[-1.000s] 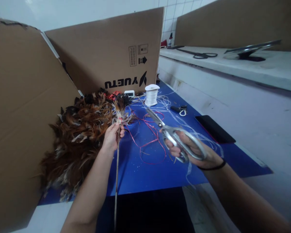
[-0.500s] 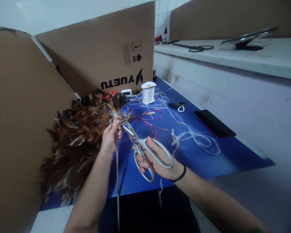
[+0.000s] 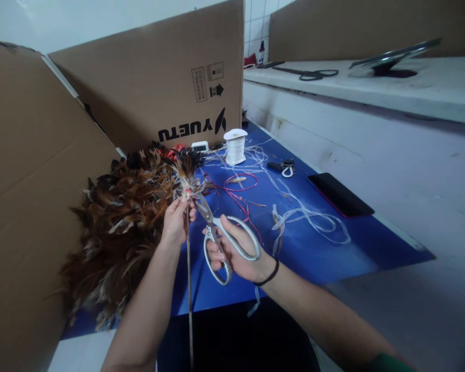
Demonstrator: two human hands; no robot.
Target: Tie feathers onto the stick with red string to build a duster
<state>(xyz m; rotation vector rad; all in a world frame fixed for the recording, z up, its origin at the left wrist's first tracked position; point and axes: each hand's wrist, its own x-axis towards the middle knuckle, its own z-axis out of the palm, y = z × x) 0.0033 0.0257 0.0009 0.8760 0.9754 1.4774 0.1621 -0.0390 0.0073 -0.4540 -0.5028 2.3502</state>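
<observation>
One left hand (image 3: pixel 176 221) pinching a thin stick (image 3: pixel 189 294) just below its feather tuft (image 3: pixel 186 181), right hand (image 3: pixel 238 263) right of the stick, fingers wrapped around silver scissors (image 3: pixel 208 217), blades angled toward the tuft, both forearms (image 3: pixel 147 305) slanting inward, feather pile (image 3: pixel 127 206) left of the stick, blue desk (image 3: pixel 313 263) beneath.

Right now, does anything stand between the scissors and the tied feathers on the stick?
Nothing visible does: the scissors in the right grip point at the base of the tied feathers. The left grip holds the stick close beside the blades; whether blades touch feathers isn't clear.
</observation>
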